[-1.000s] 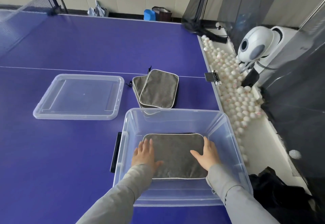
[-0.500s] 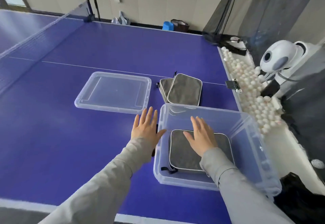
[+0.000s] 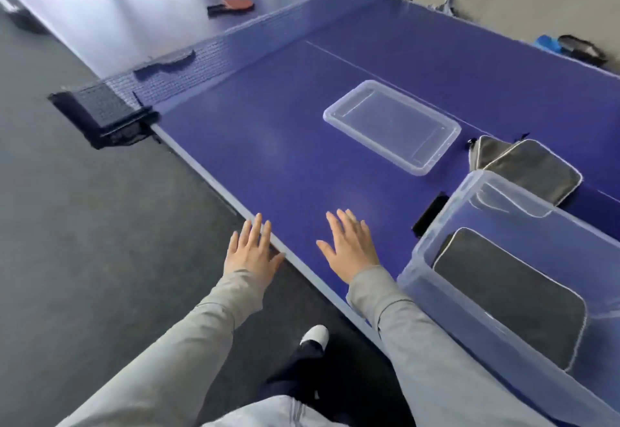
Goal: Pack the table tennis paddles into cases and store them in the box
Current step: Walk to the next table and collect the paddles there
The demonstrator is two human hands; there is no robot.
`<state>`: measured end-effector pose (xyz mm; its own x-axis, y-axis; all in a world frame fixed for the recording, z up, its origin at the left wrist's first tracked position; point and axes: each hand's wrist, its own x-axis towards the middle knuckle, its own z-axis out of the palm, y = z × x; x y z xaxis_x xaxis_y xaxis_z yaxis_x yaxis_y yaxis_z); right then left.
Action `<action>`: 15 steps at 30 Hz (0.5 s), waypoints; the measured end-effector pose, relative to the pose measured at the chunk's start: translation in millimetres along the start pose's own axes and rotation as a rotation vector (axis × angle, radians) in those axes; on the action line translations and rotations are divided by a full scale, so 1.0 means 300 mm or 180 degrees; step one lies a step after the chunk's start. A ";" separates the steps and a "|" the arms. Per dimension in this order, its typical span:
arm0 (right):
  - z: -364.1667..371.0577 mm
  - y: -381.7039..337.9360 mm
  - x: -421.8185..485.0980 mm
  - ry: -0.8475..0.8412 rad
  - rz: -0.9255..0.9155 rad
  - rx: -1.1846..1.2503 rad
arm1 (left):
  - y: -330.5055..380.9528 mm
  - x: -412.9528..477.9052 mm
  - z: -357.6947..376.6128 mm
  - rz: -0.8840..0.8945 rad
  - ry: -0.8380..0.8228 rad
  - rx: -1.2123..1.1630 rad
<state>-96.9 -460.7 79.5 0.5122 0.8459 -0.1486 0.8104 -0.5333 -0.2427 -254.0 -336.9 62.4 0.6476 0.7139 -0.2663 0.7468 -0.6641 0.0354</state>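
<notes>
The table tennis table is blue, the floor grey. One paddle case lies in the clear box. Left hand and right hand are flat, holding nothing.

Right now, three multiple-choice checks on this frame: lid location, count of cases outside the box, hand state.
1. Where is the lid relative to the box?
A. Closed on it
B. Flat on the table, apart from it
C. Standing inside it

2. How many cases lie on the table outside the box?
A. None
B. Four
C. Two

3. What are the left hand and right hand doing?
A. Both open, holding nothing
B. Both gripping a case
C. Left holding a paddle

Answers:
1 B: the lid lies on the blue surface with a gap to the box.
2 C: two overlapping cases sit behind the box; a third case lies inside it.
3 A: the fingers of both are straight, with nothing in them.
</notes>
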 end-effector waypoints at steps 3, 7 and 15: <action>0.125 -0.098 -0.043 -0.0501 -0.0165 -0.0125 | -0.162 -0.156 0.107 -0.0507 -0.0252 0.0005; 0.234 -0.197 -0.092 -0.0869 -0.0419 -0.0428 | -0.314 -0.319 0.196 -0.1020 -0.0537 -0.0139; 0.372 -0.362 -0.132 -0.1571 -0.0713 -0.0851 | -0.480 -0.491 0.354 -0.1564 -0.0887 -0.0589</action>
<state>-236.9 -435.8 4.7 0.1803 0.8055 -0.5645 0.9595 -0.2704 -0.0794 -473.1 -370.0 -5.8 0.1736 0.8262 -0.5360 0.9792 -0.2029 0.0045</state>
